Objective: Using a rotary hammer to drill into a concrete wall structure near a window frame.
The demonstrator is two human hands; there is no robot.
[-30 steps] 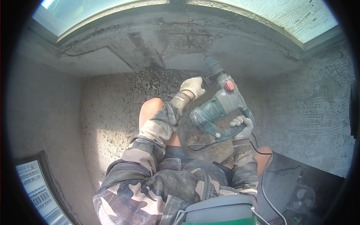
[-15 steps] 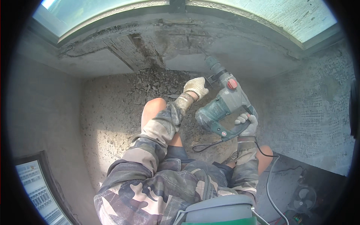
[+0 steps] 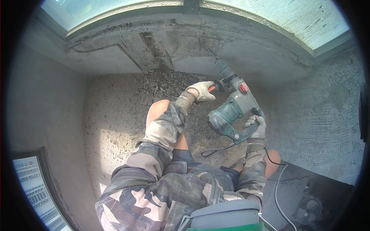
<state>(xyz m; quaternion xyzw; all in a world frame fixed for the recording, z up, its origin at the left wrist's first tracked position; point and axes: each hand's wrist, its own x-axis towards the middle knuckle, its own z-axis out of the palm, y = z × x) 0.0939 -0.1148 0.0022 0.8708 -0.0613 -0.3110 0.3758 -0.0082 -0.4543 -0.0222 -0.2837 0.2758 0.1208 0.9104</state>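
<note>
A green and grey rotary hammer (image 3: 227, 111) with a red knob slants across the view, its chisel bit (image 3: 212, 54) pointing at the wall beneath the windows. Whether the bit touches the wall, I cannot tell. My right hand (image 3: 257, 126), in a pale work glove, is wrapped round the rear handle. Beside the tool's front, my left hand (image 3: 201, 91), gloved in cream knit, has its thumb and fingers apart. The red end of the side handle (image 3: 212, 88) shows between them, without a closed grip.
Broken rubble (image 3: 158, 86) lies along the wall's foot, below a chipped patch (image 3: 152, 48). The power cord (image 3: 275, 192) runs past my right leg. A fan (image 3: 308, 210) stands at the lower right. Rough wall (image 3: 320, 115) rises on the right; a low window (image 3: 38, 188) is at left.
My left hand has loosened from its closed grip on the side handle, baring the red end. The rotary hammer has shifted slightly right and down in view, and more of the bit shows.
</note>
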